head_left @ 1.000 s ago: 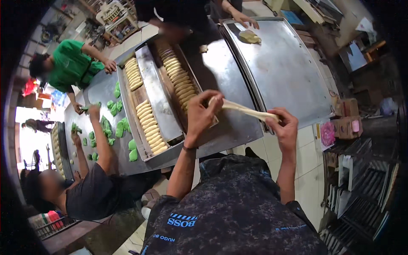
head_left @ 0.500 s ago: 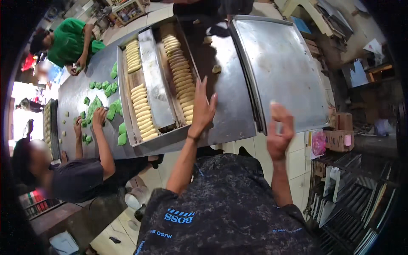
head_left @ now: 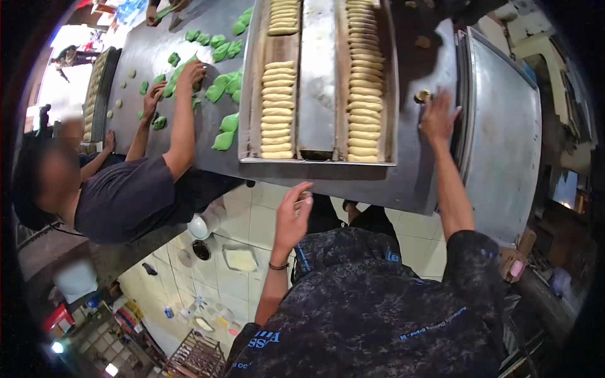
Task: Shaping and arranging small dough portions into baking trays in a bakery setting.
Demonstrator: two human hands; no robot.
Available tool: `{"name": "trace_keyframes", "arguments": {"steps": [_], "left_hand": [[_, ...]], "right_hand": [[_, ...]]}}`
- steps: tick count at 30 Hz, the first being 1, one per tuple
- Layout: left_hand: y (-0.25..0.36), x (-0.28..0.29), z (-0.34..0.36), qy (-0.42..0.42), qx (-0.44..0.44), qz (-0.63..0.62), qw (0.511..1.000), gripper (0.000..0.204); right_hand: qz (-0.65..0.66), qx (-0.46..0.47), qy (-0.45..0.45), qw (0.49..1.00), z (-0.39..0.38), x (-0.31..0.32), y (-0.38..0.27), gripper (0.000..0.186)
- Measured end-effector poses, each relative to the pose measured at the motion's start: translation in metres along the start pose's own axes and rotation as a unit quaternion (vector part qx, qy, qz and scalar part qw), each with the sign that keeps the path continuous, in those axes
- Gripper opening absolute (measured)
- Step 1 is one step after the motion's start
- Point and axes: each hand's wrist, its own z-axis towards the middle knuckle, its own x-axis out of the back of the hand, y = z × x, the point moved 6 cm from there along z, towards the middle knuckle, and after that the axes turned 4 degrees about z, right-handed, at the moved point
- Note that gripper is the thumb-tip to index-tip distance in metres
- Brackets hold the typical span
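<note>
My left hand (head_left: pixel 293 215) hovers in front of the table's near edge, fingers loosely bent and nothing visible in it. On the grey metal table, my right hand (head_left: pixel 439 118) reaches out with its fingers extended, slightly blurred. By its fingertips is a small round yellowish thing (head_left: pixel 421 96); whether they touch it is unclear. Between my hands stands a large metal baking tray (head_left: pixel 318 162). Inside it, long pale dough pieces lie packed in a left row (head_left: pixel 277 115) and a right row (head_left: pixel 364 107), either side of a flat metal strip (head_left: pixel 317 82). The left row has a gap.
At right, stacked metal sheets (head_left: pixel 504 132) overlap the table. Green dough lumps (head_left: pixel 225 86) lie left of the tray. A co-worker in a dark shirt (head_left: pixel 129 198) handles green dough there. Another filled tray (head_left: pixel 101 94) stands far left; a white bucket (head_left: pixel 205 223) is on the floor.
My view has swung to the right. My left hand has left the tray's right side and drawn back toward me. My right hand has gone from over the metal sheets to the table.
</note>
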Motion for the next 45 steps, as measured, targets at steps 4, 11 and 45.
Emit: {"name": "trace_keyframes", "arguments": {"steps": [4, 11, 45], "left_hand": [[0.022, 0.009, 0.014, -0.016, -0.009, -0.096, 0.995, 0.033], [0.031, 0.057, 0.095, -0.101, -0.084, -0.088, 0.987, 0.034], [0.044, 0.117, 0.399, -0.054, -0.304, 0.300, 0.903, 0.030]], "right_hand": [[0.210, -0.076, -0.033, 0.974, -0.036, 0.008, -0.011, 0.067], [0.271, -0.088, -0.264, 0.922, -0.200, 0.065, -0.031, 0.053], [0.666, 0.138, -0.094, 0.727, 0.204, 0.197, -0.250, 0.043]]}}
